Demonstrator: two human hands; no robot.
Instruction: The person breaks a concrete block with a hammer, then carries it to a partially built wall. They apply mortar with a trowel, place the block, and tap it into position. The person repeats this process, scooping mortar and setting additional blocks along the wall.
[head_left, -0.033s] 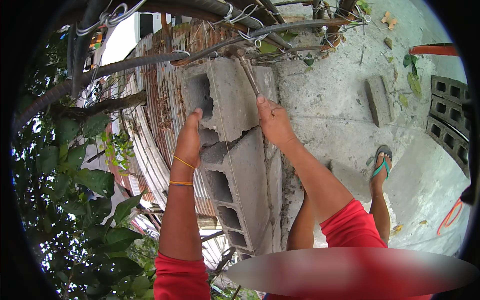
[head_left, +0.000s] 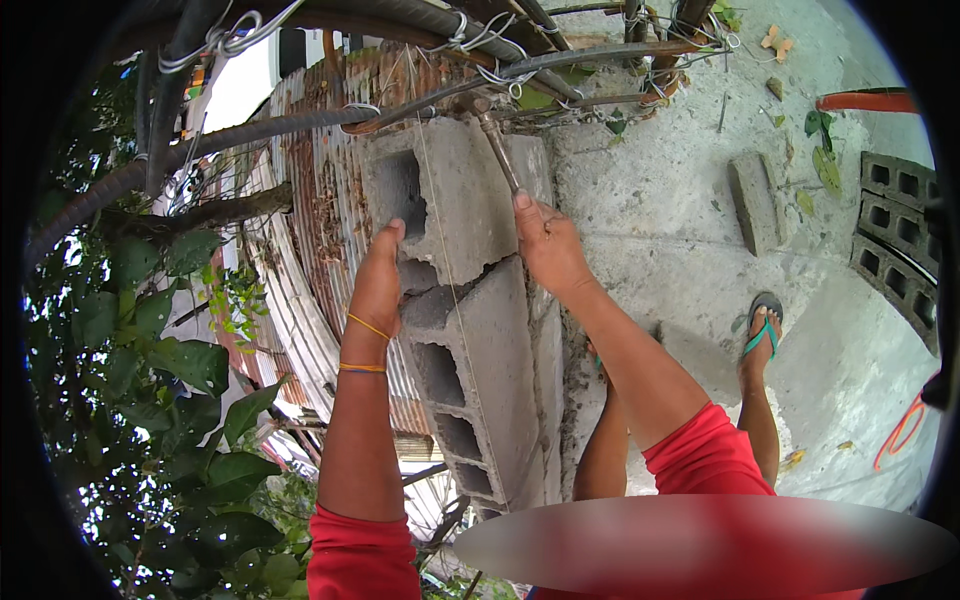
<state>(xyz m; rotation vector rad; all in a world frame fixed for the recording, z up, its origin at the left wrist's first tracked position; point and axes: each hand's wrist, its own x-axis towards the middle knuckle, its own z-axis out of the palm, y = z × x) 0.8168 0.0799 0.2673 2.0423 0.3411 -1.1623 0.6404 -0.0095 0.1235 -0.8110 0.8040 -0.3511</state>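
I saw right hand [head_left: 552, 250] clenched round hammer [head_left: 500, 148], twelve o'clock; left hand [head_left: 376, 282] against hollow concrete block [head_left: 468, 205], couldn't tell finger spread. Feared stray blow cracking block.

Beyond the right edge of the grey hollow-block wall [head_left: 503, 330], pale concrete floor [head_left: 650, 205] carries a grey oblong slab [head_left: 755, 203] and, farther right, grey hollow concrete blocks [head_left: 899, 228].

One head-worn fisheye view from the left side, steeply downward, close above the concrete block wall [head_left: 500, 330].
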